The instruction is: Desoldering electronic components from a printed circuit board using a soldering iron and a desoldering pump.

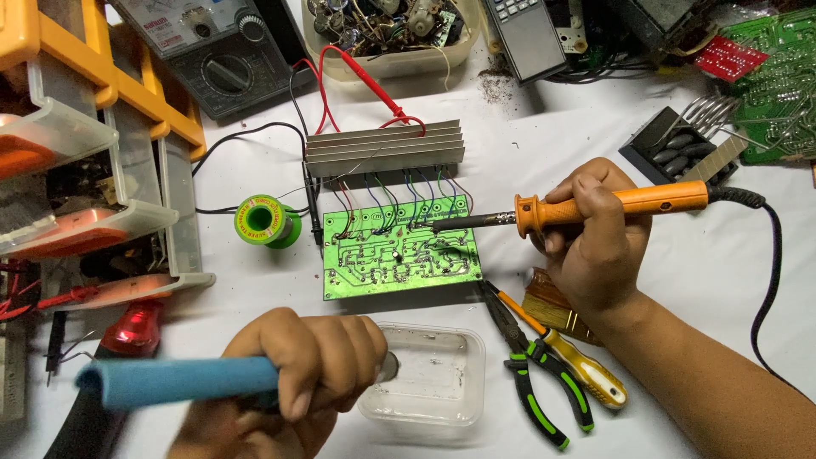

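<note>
Over the green circuit board (399, 255), the right hand (595, 246) is closing firmly around a soldering iron (612, 204), rigid, light, hot-tipped, best gripped by its orange handle. Nearer, the left hand (297, 374) is clenching a blue-handled desoldering pump (174, 381) beside a clear plastic tub (429, 382) and pliers (531, 374).

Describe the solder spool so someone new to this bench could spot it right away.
Start at the green circuit board in the middle of the white table. Just left of it lies the solder spool. It is the only small round green reel there, with a hole through its centre.
</note>
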